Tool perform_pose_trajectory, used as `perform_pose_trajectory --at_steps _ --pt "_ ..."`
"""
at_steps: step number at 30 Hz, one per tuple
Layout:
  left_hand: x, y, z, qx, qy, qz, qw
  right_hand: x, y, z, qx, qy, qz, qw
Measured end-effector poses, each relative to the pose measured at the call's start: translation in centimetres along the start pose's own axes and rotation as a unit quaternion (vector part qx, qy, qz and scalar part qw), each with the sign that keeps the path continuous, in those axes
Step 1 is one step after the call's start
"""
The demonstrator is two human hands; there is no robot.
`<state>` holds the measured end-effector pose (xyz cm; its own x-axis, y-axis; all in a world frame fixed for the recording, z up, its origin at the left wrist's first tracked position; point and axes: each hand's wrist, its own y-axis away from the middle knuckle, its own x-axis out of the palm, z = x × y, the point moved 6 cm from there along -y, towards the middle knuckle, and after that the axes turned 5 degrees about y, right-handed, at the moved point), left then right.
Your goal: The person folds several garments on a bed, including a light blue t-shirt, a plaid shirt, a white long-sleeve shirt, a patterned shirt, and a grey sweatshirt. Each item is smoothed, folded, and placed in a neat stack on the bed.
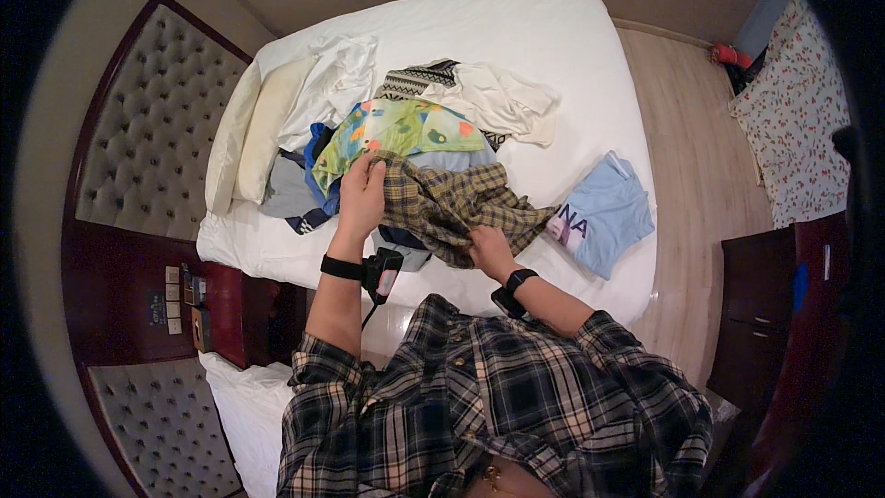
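A yellow and dark plaid shirt (449,200) lies rumpled across a heap of clothes on the bed. My left hand (364,187) pinches its edge at the left, and my right hand (489,249) grips its lower edge nearer to me. Under and beyond it is a green garment with colourful shapes (408,128). Behind that lie a black and cream patterned garment (415,79) and a cream garment (505,97). Grey and blue clothes (287,187) show at the heap's left side. A light blue T-shirt (608,214) with dark lettering lies apart, right of the plaid shirt.
The white bed (539,21) spans the view, with pillows (269,131) and a crumpled white cloth (339,83) at its left. A dark red nightstand (225,311) stands near left, by a second bed (256,408). Dark cabinets (750,318) stand at the right.
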<state>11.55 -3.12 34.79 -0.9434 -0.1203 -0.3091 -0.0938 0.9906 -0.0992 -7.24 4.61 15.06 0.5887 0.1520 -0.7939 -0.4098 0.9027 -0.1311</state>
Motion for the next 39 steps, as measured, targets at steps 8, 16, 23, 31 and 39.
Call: perform_pose_trajectory --at_steps 8,16,23,31,39 --pt "-3.9 0.8 0.5 0.048 -0.292 -0.12 0.948 -9.3 -4.0 -4.9 0.106 -0.302 -0.18 0.93" --pt "6.2 2.5 -0.1 0.222 -0.258 0.139 0.93 -14.4 -5.9 0.9 -0.01 -0.253 -0.074 0.965" --pt "11.0 2.6 1.6 0.126 -0.129 0.328 0.927 -16.5 -5.6 2.5 -0.066 -0.272 -0.013 0.96" --pt "8.8 1.2 1.1 -0.001 -0.08 0.267 0.96 -14.3 -4.3 -0.3 0.082 -0.395 0.058 0.913" --pt "6.3 0.5 -4.8 0.207 -0.121 0.168 0.956 -8.5 -4.5 -2.8 0.099 -0.258 0.043 0.96"
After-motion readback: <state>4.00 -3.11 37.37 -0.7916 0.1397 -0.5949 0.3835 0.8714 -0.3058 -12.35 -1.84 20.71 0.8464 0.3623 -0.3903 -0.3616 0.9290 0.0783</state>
